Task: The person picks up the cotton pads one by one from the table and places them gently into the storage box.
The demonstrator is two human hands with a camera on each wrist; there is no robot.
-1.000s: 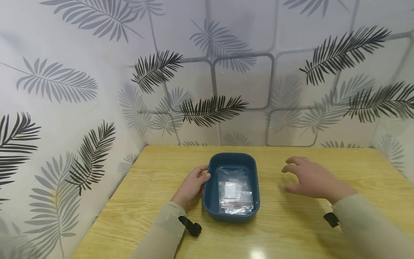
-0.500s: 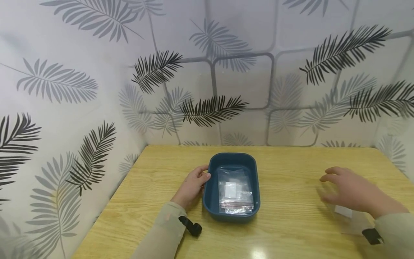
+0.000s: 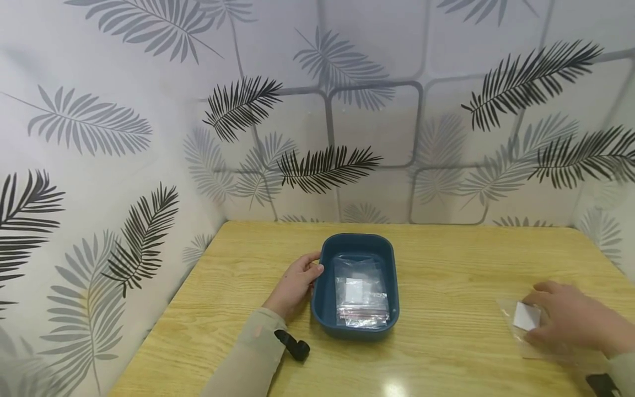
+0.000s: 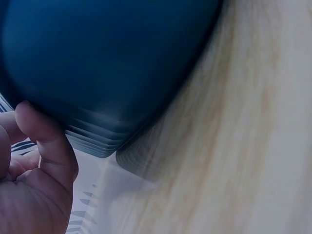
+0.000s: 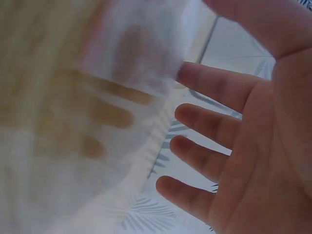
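Note:
My left hand (image 3: 292, 288) holds the left side of a dark blue plastic bin (image 3: 317, 317), its thumb at the rim. In the left wrist view the thumb (image 4: 39, 124) lies against the bin's wall. Inside the bin is a stack of clear zip bags (image 3: 364, 309) with a white patch showing. Toward the right of the table, my right hand (image 3: 575, 317) is over another clear zip bag (image 3: 507, 310) with a white square (image 3: 526, 317), thumb and forefinger spread about the square. The right wrist view shows straight, spread fingers (image 5: 214, 87), one fingertip at the bag's edge.
Both hands are above a light wood-grain table (image 3: 446, 264). Walls with a leaf pattern (image 3: 372, 127) stand behind and to the left of it. A black strap (image 3: 292, 345) is on the left sleeve.
My right hand has moved right, then down toward the zip bag on the right, which was mostly behind the hand and sleeve. The left hand and bin have stayed in place.

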